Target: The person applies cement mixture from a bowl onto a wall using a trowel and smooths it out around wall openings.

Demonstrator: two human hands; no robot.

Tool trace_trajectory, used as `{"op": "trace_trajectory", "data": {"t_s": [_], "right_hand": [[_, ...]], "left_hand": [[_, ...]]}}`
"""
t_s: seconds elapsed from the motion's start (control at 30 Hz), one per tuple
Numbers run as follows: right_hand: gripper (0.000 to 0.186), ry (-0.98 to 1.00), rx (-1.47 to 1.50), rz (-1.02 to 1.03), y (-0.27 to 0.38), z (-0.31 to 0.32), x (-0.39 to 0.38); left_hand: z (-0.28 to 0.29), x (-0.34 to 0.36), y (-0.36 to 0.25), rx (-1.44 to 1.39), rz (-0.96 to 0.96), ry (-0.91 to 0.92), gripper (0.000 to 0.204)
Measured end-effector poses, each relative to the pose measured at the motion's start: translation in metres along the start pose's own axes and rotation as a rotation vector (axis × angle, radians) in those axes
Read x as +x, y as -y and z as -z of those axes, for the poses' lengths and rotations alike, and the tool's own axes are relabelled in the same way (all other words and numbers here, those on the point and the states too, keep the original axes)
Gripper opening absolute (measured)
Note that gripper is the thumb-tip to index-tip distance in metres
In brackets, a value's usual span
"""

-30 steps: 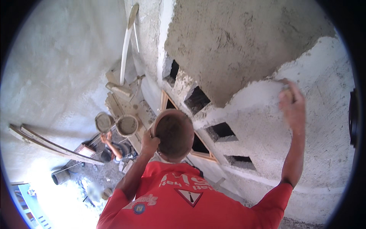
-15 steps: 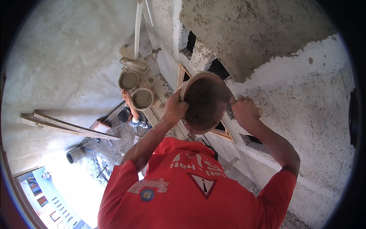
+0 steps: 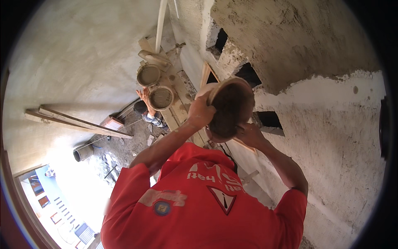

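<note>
The left hand (image 3: pixel 202 112) is gripping a round, pinkish-brown, mortar-stained bucket (image 3: pixel 246 101) by its rim; the right hand (image 3: pixel 252 136) is overlapping its lower edge, grip indeterminable.

One round bucket (image 3: pixel 229 108), wall pinkish-brown, rim tan. Held aloft, clearly tilted, between the left hand (image 3: pixel 202 111), clasping its rim, and the right hand (image 3: pixel 250 135) at its lower edge. Interior dark; from where I stand, residue possibly coats it.
</note>
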State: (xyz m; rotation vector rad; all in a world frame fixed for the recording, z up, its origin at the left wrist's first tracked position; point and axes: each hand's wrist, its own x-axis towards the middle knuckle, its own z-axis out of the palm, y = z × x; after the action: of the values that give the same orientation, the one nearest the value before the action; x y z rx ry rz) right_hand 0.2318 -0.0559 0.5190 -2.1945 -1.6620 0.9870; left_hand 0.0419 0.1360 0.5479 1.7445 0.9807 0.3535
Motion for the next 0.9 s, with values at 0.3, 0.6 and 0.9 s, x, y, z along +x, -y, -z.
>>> {"op": "trace_trajectory", "data": {"t_s": [0.3,0.6,0.9], "right_hand": [[0.042,-0.091,0.113,-0.079,0.012,0.02,-0.01],[0.036,-0.206,-0.081,-0.014,0.017,0.022,0.031],[0.037,-0.282,-0.081,0.015,0.048,0.059,0.05]], "left_hand": [[0.04,0.008,0.006,-0.529,0.131,-0.006,0.059],[0.053,0.017,0.014,-0.427,0.145,-0.017,0.057],[0.083,0.037,0.012,-0.477,0.131,-0.062,0.064]]}}
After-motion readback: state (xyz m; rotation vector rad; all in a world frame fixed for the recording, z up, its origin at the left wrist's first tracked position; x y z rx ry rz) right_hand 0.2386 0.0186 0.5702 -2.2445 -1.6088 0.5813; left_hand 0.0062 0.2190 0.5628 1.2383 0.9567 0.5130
